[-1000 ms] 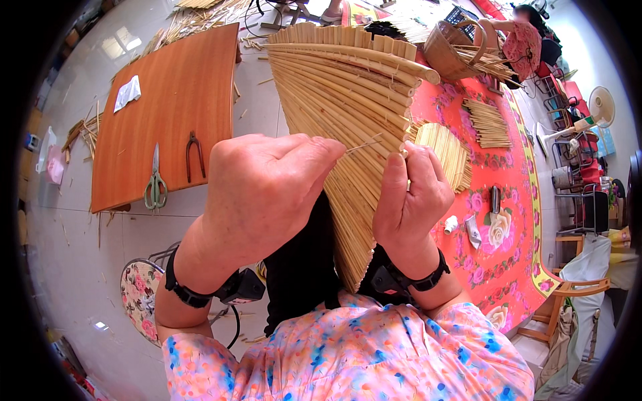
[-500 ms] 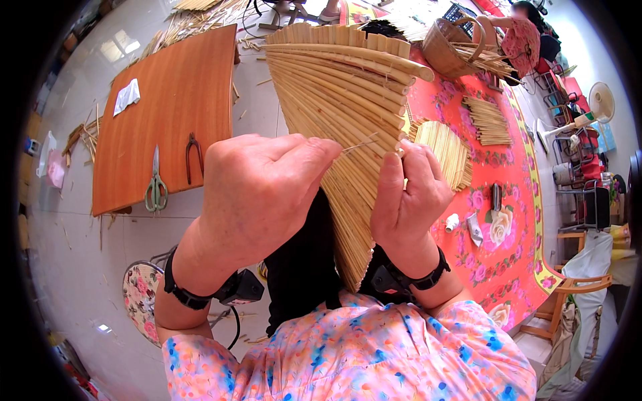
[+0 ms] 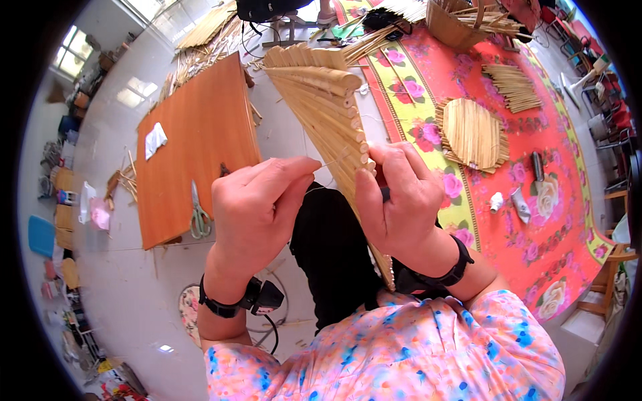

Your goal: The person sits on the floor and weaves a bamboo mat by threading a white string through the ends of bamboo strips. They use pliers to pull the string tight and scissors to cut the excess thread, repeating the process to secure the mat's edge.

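Observation:
A panel of pale plant stalks [image 3: 334, 123], laid side by side, stands tilted between my hands over my lap. Its cut stalk ends run down the right edge. My right hand [image 3: 404, 200] is closed on that edge, thumb on the near face and fingers behind, partly hidden. The fingertips of my left hand [image 3: 261, 207] pinch a thin pale strand [image 3: 331, 162] that reaches to the panel near my right thumb. Whether the strand is a needle or only thread is too fine to tell.
An orange-brown wooden board [image 3: 194, 140] at left carries a white cloth [image 3: 155, 140] and green-handled scissors [image 3: 199, 217]. On the red flowered covering [image 3: 511, 247] at right lie a stalk stack [image 3: 473, 134], a stalk bundle [image 3: 511, 87] and a dark cylinder [image 3: 537, 166]. A basket [image 3: 449, 27] stands behind.
The panel has turned more edge-on, showing more of its cut ends. My left hand has drawn slightly down and away from my right. The whole view has shifted.

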The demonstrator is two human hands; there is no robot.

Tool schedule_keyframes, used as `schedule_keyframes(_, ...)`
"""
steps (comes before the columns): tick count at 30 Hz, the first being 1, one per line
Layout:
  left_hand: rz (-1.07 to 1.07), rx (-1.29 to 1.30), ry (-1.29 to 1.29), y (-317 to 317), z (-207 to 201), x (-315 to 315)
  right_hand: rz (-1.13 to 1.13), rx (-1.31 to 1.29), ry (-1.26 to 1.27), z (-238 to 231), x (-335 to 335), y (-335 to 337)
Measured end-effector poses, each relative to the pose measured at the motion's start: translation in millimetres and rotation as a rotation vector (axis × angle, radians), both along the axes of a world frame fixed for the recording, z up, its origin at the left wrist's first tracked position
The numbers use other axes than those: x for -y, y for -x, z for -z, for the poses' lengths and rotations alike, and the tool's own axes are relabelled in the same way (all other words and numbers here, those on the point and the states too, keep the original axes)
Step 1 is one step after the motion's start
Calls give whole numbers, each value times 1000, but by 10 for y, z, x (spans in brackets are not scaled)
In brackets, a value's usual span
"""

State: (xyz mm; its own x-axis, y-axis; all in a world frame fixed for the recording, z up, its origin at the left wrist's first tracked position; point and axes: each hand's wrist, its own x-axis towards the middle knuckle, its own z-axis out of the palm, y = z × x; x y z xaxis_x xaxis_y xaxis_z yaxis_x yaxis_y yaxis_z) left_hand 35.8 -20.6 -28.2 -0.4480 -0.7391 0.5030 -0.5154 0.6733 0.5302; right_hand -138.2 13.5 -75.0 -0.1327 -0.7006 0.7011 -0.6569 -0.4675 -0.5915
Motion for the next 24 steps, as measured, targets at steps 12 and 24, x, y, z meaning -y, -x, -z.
schedule_keyframes(12,18,146,29,75,-70,26,-181,390,91,300,-13,53)
schedule_keyframes(24,32,155,113,131,-22,67,-163,381,152,314,15,57)
